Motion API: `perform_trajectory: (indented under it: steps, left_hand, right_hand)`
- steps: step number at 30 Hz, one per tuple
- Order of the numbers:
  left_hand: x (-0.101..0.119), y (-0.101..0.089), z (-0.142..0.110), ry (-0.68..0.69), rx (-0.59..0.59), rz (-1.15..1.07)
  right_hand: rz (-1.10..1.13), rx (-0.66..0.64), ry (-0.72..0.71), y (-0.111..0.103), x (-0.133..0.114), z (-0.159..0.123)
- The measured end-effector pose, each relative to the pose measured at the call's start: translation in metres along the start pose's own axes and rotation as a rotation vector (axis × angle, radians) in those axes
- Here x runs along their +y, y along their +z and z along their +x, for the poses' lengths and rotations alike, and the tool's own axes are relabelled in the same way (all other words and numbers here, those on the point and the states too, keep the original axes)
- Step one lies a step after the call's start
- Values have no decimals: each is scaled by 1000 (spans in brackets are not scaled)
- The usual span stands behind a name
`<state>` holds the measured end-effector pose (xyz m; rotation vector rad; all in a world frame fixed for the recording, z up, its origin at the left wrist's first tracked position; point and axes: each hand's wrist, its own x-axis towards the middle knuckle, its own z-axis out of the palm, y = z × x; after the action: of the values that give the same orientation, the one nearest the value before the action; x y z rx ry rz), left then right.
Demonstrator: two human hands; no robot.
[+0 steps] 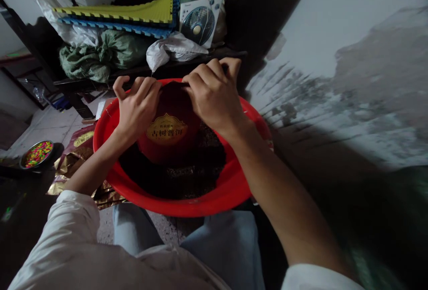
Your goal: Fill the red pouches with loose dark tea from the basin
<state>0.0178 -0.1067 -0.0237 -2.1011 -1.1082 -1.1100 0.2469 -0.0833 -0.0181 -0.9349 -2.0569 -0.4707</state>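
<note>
Both of my hands grip the top edge of a dark red tea bag with a gold label. My left hand pinches its left corner, and my right hand is closed on the right corner. The bag hangs inside a wide red plastic tub, its lower part dipping into the shadow there. Dark contents with some shiny wrapped pieces lie in the tub; the dim light hides exactly what they are. The tub stands in front of my knees.
Several matching tea bags lie left of the tub. A metal bowl of brightly coloured small pieces sits further left. Behind are foam mats, green sacks, a white bag and a fan box. A stained wall rises on the right.
</note>
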Motion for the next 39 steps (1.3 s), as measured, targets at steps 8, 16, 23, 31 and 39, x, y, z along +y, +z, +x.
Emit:
perform_trajectory:
  steps: [8,16,23,31,39]
  left_hand:
    - [-2,3,2,3,-112,15]
    - [3,1,3,19,-122,-8]
    - [3,2,3,28,-127,-44]
    - [1,4,3,43,-107,-38]
    - [10,0,5,35,-165,-31]
  right_hand:
    - [-3,-61,-14,-4,-9,0]
    - [-7,-79,-27,-8,-14,1]
    - [-48,-21,-75,-2,-18,-1]
    - [30,-50,-42,-5,-16,0]
    - [90,-49,-9,-9,-8,-1]
